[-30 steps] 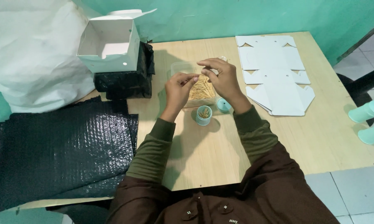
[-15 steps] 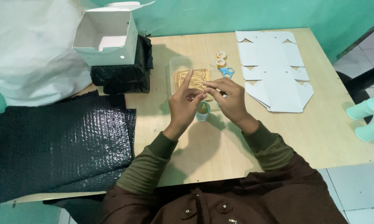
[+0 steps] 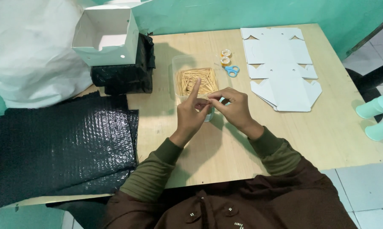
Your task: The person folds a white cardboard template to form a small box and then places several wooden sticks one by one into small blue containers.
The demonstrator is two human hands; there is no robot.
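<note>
Both hands, left hand (image 3: 190, 113) and right hand (image 3: 234, 106), pinch something small between fingertips beside the clear tray of toothpicks (image 3: 195, 80): light, brittle slivers, probably best held mid-length.

Using the light wooden table (image 3: 327, 140) as the anchor: at its back right there's a stack of flat, unfolded white cardboard box blanks (image 3: 280, 63). Just left of those sit small blue-handled scissors (image 3: 232, 71) and two little rolls of tape (image 3: 225, 57), pretty much touching each other. Back left corner has an open, folded-up white cardboard box (image 3: 106, 36) sitting on a crumpled black plastic bag (image 3: 128, 76). Off the table's left edge, a big sheet of black bubble wrap (image 3: 51, 148); behind that, a large white sack (image 3: 26, 51). Past the right edge, two pale mint cylinders (image 3: 376, 116).
</note>
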